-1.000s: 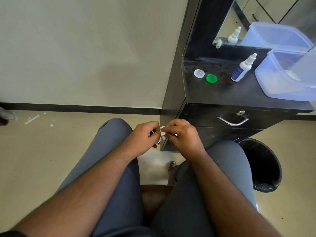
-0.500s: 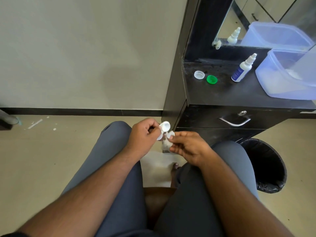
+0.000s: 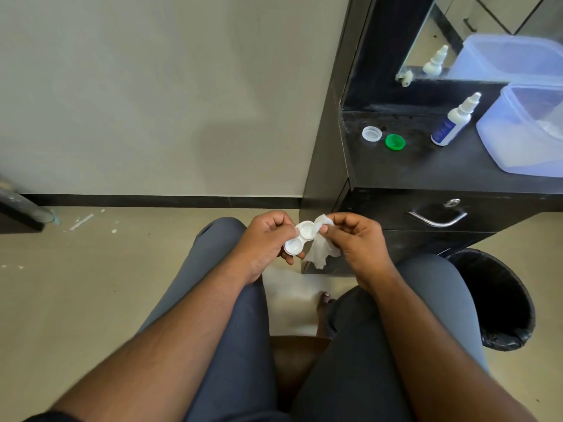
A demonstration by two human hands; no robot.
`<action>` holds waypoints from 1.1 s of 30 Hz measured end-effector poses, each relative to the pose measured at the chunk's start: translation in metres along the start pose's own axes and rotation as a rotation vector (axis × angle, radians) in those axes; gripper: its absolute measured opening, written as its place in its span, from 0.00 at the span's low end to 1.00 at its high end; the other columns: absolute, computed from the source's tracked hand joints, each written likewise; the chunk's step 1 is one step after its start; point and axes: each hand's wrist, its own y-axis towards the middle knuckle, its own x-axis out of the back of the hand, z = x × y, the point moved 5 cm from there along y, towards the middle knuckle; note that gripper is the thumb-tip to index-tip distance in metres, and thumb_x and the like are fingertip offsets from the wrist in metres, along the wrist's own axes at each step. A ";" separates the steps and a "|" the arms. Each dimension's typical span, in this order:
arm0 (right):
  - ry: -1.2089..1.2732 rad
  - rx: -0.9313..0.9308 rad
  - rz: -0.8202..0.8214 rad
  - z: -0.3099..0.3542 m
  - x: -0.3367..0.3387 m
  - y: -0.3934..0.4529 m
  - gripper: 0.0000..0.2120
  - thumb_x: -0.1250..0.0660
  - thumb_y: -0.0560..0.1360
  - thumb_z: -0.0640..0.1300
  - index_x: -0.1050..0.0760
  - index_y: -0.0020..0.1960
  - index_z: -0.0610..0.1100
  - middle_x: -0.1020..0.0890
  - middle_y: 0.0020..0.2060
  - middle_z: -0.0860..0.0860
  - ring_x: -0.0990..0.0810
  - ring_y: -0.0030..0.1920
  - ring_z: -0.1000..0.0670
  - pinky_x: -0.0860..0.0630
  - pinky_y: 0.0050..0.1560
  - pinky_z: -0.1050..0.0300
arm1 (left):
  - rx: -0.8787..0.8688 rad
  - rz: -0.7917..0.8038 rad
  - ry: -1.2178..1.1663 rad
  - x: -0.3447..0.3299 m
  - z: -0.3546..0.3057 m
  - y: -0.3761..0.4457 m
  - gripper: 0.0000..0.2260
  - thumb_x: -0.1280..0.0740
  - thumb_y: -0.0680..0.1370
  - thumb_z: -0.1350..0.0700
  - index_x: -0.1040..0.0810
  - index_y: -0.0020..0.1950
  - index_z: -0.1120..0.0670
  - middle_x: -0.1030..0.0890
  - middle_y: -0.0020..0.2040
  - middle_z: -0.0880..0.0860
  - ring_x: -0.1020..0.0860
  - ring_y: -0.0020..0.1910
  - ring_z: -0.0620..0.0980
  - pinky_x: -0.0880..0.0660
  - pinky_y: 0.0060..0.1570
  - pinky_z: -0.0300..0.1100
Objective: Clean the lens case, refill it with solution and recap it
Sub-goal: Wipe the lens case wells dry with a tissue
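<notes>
The person sits with both hands over the lap, just in front of the near left corner of a black desk (image 3: 426, 175). The left hand (image 3: 268, 239) is closed on the white plastic double-well lens case (image 3: 300, 240), pinching it at its left edge so both open wells face up; the case is held in the air between the knees, not resting on anything. The right hand (image 3: 356, 239) is closed on a crumpled white tissue (image 3: 321, 249), whose upper fold touches the right rim of the far well while the rest hangs down below the fingers. The step in hand looks like wiping the wells dry. To do it well, a clean corner of the tissue should be pressed right into the bottom of each well and turned around the wall, then run over the threaded rim, with the left grip kept on the case's edge so fingertips stay out of the wells. The near well seems to need the same pass. Loose tissue fibres left inside would be a fault, so a light twist beats hard scrubbing. On the desk, far right of the hands, lie a clear round plastic cap (image 3: 372, 134) and a green round plastic cap (image 3: 394, 142) close together, with a white solution bottle bearing a blue label (image 3: 452, 124) standing well to their right, ready for refill and recapping.
</notes>
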 end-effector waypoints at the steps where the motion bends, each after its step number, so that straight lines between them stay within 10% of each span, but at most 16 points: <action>1: 0.012 -0.005 -0.001 0.000 0.000 -0.001 0.06 0.31 0.74 0.38 0.19 0.45 0.48 0.15 0.42 0.50 0.17 0.43 0.54 0.21 0.42 0.62 | -0.004 0.022 0.009 -0.001 0.000 0.000 0.08 0.38 0.77 0.68 0.27 0.38 0.61 0.21 0.33 0.61 0.20 0.29 0.54 0.28 0.27 0.40; 12: -0.166 0.037 0.088 -0.005 0.000 0.004 0.06 0.32 0.74 0.37 0.18 0.47 0.44 0.17 0.42 0.49 0.19 0.43 0.52 0.25 0.40 0.64 | -0.042 0.115 0.269 -0.002 0.011 0.006 0.07 0.35 0.74 0.60 0.27 0.40 0.63 0.24 0.39 0.73 0.24 0.36 0.59 0.33 0.30 0.43; 18: -0.646 0.444 0.151 0.004 -0.016 -0.004 0.11 0.33 0.75 0.38 0.20 0.56 0.43 0.24 0.44 0.55 0.24 0.42 0.57 0.28 0.42 0.70 | -0.053 0.015 0.332 0.001 0.014 0.010 0.06 0.35 0.75 0.63 0.28 0.39 0.64 0.25 0.38 0.72 0.25 0.35 0.58 0.31 0.33 0.49; 33: -0.943 0.700 0.182 0.014 -0.031 -0.010 0.06 0.34 0.73 0.37 0.19 0.45 0.39 0.18 0.34 0.45 0.20 0.34 0.46 0.21 0.33 0.48 | -0.025 0.054 0.408 -0.003 0.013 0.006 0.04 0.38 0.76 0.68 0.26 0.42 0.67 0.22 0.36 0.63 0.21 0.35 0.55 0.26 0.33 0.46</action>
